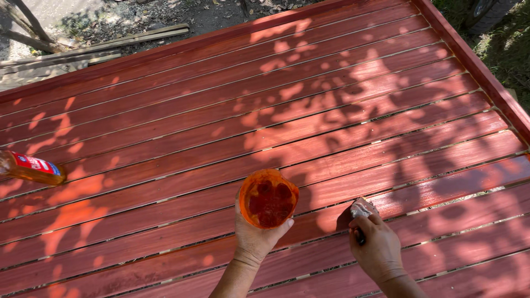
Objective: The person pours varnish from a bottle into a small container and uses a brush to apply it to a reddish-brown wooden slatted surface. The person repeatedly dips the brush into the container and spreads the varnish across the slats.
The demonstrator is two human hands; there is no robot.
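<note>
Red-stained slatted deck point(309, 99) fills most of the view; its raised border runs along the far edge and down the right side, with dirt, loose planks point(94, 47) and grass beyond. Wide open boards to the left and far of both hands, nothing in the way there. Near edge of deck is cut off by the frame.

Left hand point(255, 237) holds an orange cup point(269, 198) from below, fingers wrapped around its base, mouth tilted up toward the camera, dark red stain inside. Cup sits low centre, above the boards, not resting on them.

Right hand point(378, 248) is just right of it, fingers clenched on a small brush point(361, 212); pale bristle end points far-left and touches a board, long axis running near-right to far-left. Handle is mostly hidden in the fist, only a dark bit shows.

Bottle point(30, 167) with amber liquid and red label lies on its side at the far left, long axis left-right, neck end cut off by frame edge. Dappled shade makes wet and dry stain hard to tell apart.
</note>
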